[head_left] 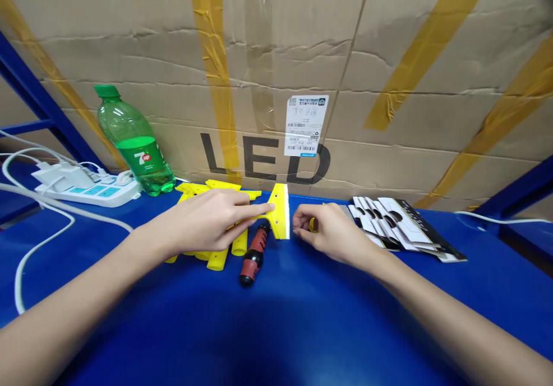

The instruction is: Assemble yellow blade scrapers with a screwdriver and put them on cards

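Observation:
My left hand (216, 216) grips a yellow scraper (277, 213), its index finger stretched along the neck behind the flat head. A white strip runs down the head's right edge. Just right of that edge, my right hand (330, 224) is closed with its fingertips pinched together; whatever they hold is too hidden to name. A small yellow and dark red thing (314, 224) shows between its curled fingers. Beneath the scraper head lies a screwdriver (254, 256) with a red and black handle. Several more yellow scrapers (219, 258) lie piled under and behind my left hand.
Black and white cards (400, 230) lie fanned at the right. On the left stand a green 7up bottle (144, 152) and a white power strip (97, 192) with trailing cables. A large taped carton (173, 75) walls off the back of the blue table (276, 328).

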A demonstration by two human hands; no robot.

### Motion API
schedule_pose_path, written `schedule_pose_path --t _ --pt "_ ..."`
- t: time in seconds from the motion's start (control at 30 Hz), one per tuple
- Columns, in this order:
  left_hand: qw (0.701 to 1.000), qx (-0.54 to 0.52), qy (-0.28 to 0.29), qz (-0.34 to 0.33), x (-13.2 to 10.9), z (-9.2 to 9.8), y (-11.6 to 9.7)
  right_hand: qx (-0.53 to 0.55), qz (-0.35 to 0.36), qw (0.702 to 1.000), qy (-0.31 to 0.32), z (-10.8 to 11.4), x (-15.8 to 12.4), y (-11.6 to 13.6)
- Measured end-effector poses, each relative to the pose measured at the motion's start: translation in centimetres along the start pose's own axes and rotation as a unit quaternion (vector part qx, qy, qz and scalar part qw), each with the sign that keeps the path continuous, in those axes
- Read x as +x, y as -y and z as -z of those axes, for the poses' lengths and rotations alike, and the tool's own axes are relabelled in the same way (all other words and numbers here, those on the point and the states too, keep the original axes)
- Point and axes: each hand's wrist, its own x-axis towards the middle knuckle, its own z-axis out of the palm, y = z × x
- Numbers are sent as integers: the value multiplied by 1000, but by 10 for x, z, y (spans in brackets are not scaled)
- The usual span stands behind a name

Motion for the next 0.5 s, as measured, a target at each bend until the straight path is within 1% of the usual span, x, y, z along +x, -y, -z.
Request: schedule_pose_path --t 0.13,0.27,0.37,0.5 --pt "998 25 60 12 -13 -5 11 14 8 1000 3 -15 8 5" --pt "995 27 91 42 -20 -6 16 -33 38 999 5 -23 11 7" --pt "993 31 102 45 -20 -5 15 -61 60 996 9 -26 13 7" --pt "994 33 99 38 -19 -5 13 -76 79 994 27 -27 16 7"
